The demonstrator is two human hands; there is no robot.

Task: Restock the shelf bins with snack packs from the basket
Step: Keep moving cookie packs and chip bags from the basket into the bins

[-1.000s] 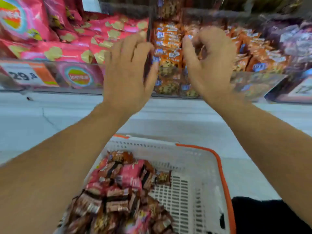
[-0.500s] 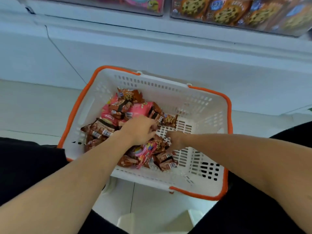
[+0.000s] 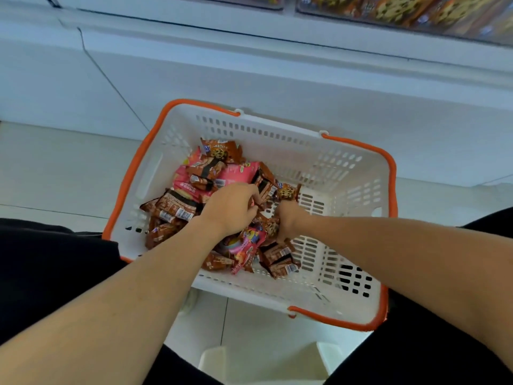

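Both hands are down in the pile of snack packs (image 3: 194, 201), so the restocking looks to be mid-way: a good heap is left to move, and the person seems to be gathering the next handful. The left hand (image 3: 231, 208) has its fingers (image 3: 251, 191) curled down over a brown pack at the heap's middle, apparently gripping it, though the fingertips are hidden among the wrappers. The right hand (image 3: 287, 218) is bent at the wrist with its fingers buried in the packs just beside the left hand; whether they have closed on one cannot be told. Around the fingers lie brown cookie packs and pink ones, crowded to the left side of the basket (image 3: 347, 173), whose floor beyond the right hand is bare. Both forearms reach in from the near edge. Well above the fingers, the shelf bin (image 3: 416, 12) already shows cookie packs.
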